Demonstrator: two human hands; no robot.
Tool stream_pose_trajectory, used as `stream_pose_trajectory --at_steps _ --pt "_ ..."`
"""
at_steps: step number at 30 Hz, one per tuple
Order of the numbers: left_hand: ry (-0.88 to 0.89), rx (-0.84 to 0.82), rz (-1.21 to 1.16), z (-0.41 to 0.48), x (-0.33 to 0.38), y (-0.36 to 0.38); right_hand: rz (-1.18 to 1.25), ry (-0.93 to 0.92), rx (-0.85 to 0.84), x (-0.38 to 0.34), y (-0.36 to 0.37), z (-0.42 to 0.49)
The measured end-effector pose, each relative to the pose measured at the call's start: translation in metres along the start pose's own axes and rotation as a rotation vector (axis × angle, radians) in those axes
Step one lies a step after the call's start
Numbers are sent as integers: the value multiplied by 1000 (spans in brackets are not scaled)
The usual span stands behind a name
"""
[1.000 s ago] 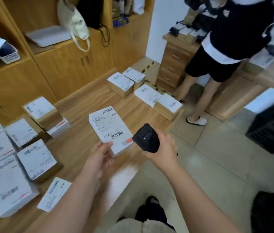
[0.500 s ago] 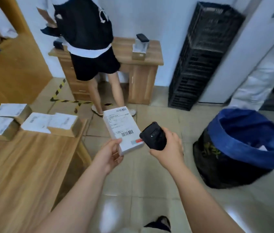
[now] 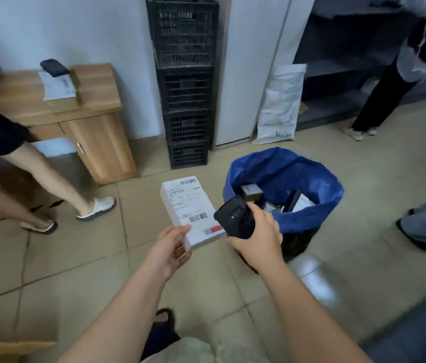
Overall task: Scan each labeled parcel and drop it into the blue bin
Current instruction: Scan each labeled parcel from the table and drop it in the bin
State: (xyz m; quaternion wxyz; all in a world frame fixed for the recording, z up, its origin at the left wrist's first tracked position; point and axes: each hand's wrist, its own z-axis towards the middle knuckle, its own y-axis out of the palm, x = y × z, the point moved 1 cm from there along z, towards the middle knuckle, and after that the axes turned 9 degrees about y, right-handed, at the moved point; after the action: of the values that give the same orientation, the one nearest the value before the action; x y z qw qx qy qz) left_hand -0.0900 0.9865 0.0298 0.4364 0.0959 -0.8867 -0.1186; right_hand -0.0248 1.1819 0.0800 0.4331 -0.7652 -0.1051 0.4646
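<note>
- View has swung right since half a second ago; blue bin point(image 3: 311, 179) now sits just past the hands.
- Left hand point(image 3: 170, 247) grips parcel point(image 3: 189, 208) by its near corner, label up, just left of the bin.
- Right hand point(image 3: 259, 231) wraps around black scanner point(image 3: 234, 218), touching the parcel's edge.
- Boxes lie inside the bin.

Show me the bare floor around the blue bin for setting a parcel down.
Bare tile lies between the blue bin, the black crates and the wooden desk, and between the bin and the white sack. The bin itself is crowded with parcels.
</note>
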Motion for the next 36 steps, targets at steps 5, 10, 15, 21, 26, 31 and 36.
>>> stream_pose_trajectory --at_steps 5,10,15,21,26,31,36 --pt "-55 -75 152 82 14 73 35 159 83 28 -12 83" --pt "-105 -193 323 188 44 150 94 328 164 40 -15 186" --pt "-157 -314 486 264 67 211 161 458 253 49 -27 256" --pt "-254 -361 659 338 57 279 237 643 349 77 -37 315" --pt "-334 -336 774 373 19 318 282 745 285 122 -30 364" --pt "-396 -248 878 413 -17 341 272 796 137 167 -10 418" --pt "-391 -249 940 471 -71 362 371 899 38 209 32 475"
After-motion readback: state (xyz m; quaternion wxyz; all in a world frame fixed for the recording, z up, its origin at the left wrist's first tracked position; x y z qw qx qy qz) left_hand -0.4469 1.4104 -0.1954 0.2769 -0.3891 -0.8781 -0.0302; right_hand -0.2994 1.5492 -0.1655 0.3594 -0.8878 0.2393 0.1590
